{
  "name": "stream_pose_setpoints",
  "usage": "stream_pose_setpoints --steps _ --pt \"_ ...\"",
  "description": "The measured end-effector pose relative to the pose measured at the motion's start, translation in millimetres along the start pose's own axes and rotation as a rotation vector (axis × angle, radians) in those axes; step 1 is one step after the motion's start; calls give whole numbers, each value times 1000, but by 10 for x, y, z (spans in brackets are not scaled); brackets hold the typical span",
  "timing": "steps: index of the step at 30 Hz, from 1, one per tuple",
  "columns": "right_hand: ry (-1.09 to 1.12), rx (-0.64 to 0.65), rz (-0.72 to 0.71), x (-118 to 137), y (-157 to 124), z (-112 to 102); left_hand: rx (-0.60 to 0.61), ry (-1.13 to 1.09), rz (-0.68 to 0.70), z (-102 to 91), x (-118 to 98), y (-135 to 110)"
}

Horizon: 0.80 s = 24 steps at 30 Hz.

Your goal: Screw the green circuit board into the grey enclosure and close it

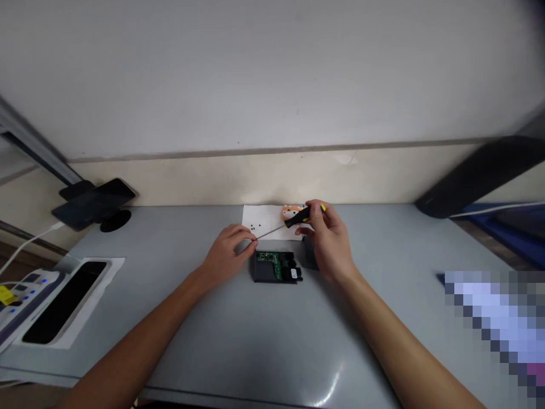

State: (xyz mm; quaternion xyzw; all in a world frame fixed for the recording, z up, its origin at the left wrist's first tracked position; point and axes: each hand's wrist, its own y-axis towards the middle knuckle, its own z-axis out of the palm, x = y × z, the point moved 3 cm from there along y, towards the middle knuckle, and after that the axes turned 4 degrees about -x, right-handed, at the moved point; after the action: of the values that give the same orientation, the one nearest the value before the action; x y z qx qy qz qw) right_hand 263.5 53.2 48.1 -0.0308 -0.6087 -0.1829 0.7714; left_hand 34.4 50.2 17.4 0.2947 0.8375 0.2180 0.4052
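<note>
My right hand (330,241) is wrapped round the black and yellow handle of a screwdriver (298,217), whose thin shaft slants down to the left. At its tip, the thumb and forefinger of my left hand (230,250) are pinched together; whatever lies between them is too small to make out. Just below sits an open dark device casing (264,272) with a green circuit board (279,266) showing. Several tiny black screws (252,228) lie on a white paper (266,213) behind it. Partly hidden by my right hand is a dark grey cover (309,254).
An orange and white animal-faced object (292,212) rests on the paper. On the left are a phone on a stand (96,201), another phone (66,301) and a power strip (29,301). A black cylinder (477,176) leans at the right, above a pixelated area.
</note>
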Motion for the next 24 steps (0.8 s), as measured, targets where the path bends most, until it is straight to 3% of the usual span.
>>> stream_pose_setpoints --steps 24 --pt "-120 58 -89 96 -22 24 21 83 85 60 -36 -34"
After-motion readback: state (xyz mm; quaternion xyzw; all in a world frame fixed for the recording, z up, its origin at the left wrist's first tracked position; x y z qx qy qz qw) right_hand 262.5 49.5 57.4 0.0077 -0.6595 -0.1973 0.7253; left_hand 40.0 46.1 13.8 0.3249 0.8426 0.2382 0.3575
